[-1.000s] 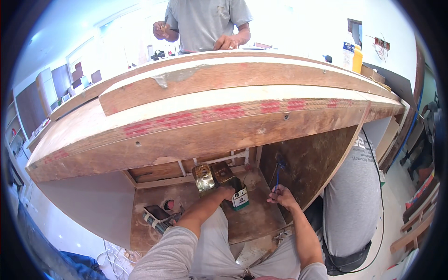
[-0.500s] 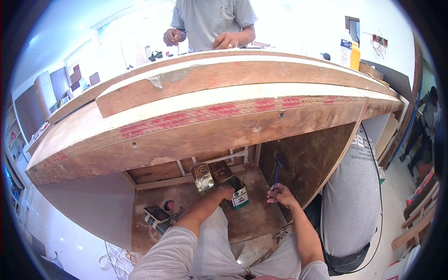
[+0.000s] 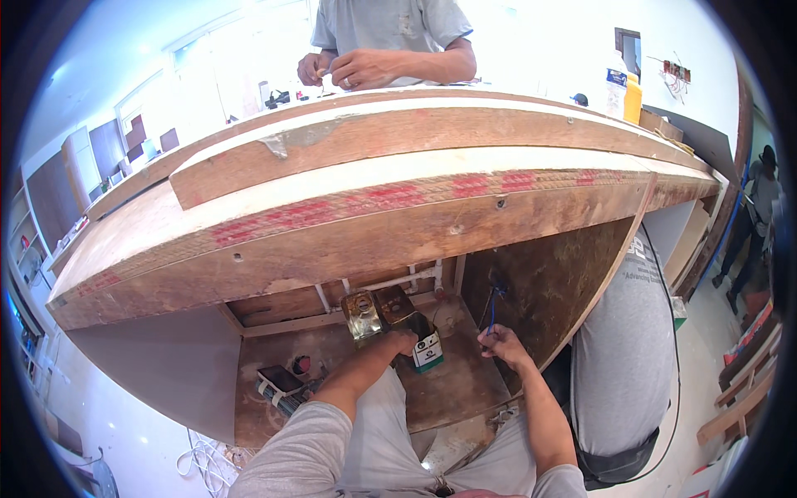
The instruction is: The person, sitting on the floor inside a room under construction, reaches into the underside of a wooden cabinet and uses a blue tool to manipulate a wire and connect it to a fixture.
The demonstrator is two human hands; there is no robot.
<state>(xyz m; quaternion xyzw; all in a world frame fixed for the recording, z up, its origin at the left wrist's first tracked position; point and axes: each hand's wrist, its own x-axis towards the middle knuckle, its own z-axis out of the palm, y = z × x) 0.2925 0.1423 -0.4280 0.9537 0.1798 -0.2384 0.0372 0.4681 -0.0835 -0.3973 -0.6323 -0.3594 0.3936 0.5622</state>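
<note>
Inside the low wooden cabinet [image 3: 452, 397], my left hand [image 3: 402, 341] is against a small open white-and-green box [image 3: 427, 353]. Its fingertips are hidden at the box's left side, so whether they grip it does not show. My right hand [image 3: 501, 344] is closed on a thin blue wire [image 3: 492, 312], which runs up to a dark hole in the brown right-hand panel [image 3: 548, 290]. Left of the box lie a shiny gold-coloured tin [image 3: 362, 315] and a brown box-like piece [image 3: 393, 305].
The thick wooden counter edge [image 3: 374, 236] spans above my arms. White pipes [image 3: 426, 275] run along the cabinet's back. A dark-faced device [image 3: 282, 379] lies left of my forearm. A person in grey [image 3: 623, 349] is close at my right; a co-worker [image 3: 390, 37] stands across the counter.
My right hand has shifted slightly right and upward, still on the blue wire. My left hand has stayed at the box. The co-worker across the counter has brought both hands together.
</note>
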